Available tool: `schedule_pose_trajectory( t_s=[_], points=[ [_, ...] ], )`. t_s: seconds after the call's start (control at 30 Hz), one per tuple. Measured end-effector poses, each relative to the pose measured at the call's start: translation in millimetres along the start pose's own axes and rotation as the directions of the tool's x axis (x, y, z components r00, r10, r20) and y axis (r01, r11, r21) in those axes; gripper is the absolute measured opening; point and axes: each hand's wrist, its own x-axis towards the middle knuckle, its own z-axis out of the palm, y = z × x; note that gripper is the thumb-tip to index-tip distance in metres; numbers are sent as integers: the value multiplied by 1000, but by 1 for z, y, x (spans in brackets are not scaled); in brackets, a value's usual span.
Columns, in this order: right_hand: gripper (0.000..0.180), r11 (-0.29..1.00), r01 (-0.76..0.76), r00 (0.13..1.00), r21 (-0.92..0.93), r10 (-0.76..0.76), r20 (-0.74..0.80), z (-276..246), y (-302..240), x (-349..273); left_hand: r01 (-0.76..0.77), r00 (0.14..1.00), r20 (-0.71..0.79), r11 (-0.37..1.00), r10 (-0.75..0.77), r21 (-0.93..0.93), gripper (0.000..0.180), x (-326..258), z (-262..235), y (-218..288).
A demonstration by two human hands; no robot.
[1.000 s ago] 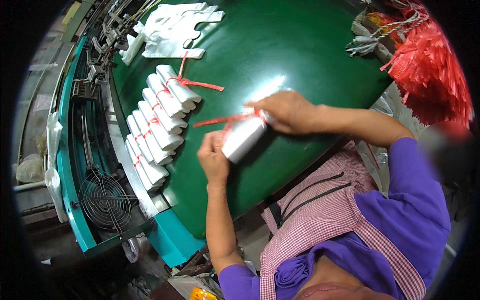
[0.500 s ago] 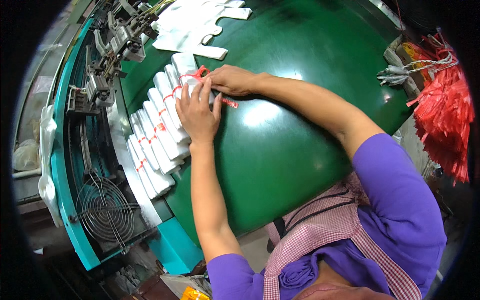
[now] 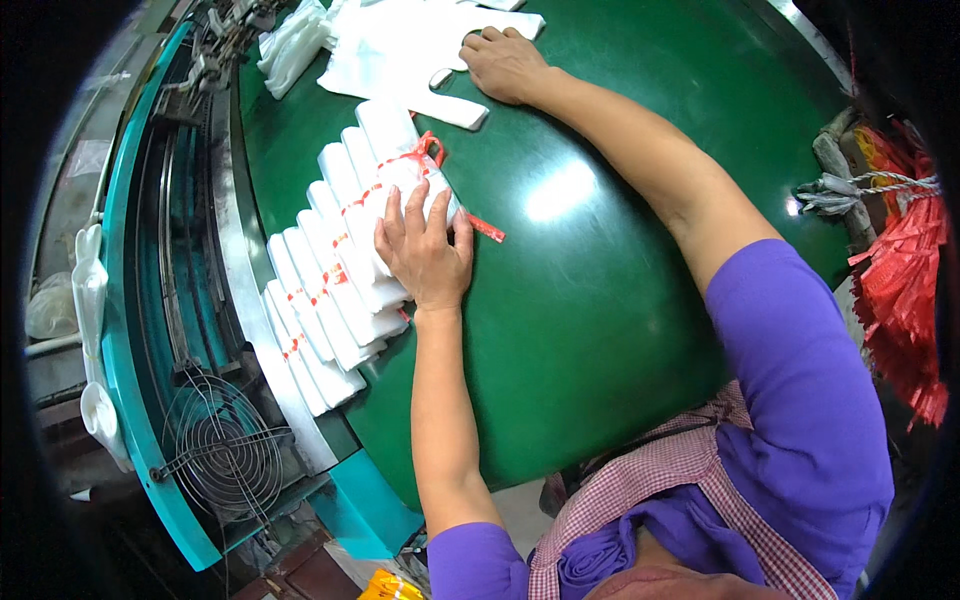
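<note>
White plastic bags are folded into narrow bundles (image 3: 340, 245), each tied round its middle with red strip, overlapping in a slanting row on the green tabletop (image 3: 600, 330). My left hand (image 3: 428, 245) rests flat on the bundle at the row's right, fingers spread. On that bundle, a red strip (image 3: 432, 148) makes a loop at the upper edge; a loose red end (image 3: 487, 229) sticks out past my left thumb. Farther off, my right hand (image 3: 503, 65) is at the edge of a pile of loose white plastic bags (image 3: 385, 50), its bent fingers apart; their undersides are hidden.
A teal-framed machine (image 3: 125, 330) with a metal rail and a round wire guard (image 3: 228, 450) runs along the left. Another white bag stack (image 3: 292, 50) lies at the far left of the table. Red plastic strips (image 3: 900, 300) hang in a bunch at the right.
My right hand has left the red tie and moved away to the loose bags. The left hand stays on the same bundle. The whole view has shifted a little.
</note>
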Motion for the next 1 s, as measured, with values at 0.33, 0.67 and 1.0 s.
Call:
schedule_pose_trajectory(
  t_s=[0.33,0.67,1.0],
  points=[
    [21,922,375,912,98,-347,-221,-83,12,-155,-16,999,32,997,14,76,32,0,-3,-2],
    [23,721,255,920,644,-386,68,-190,-42,-283,-269,855,226,771,467,-577,61,-102,-101,99],
    [73,966,94,909,240,-182,375,-113,-25,-186,-217,744,413,775,525,-594,74,-122,-133,109]
  ],
)
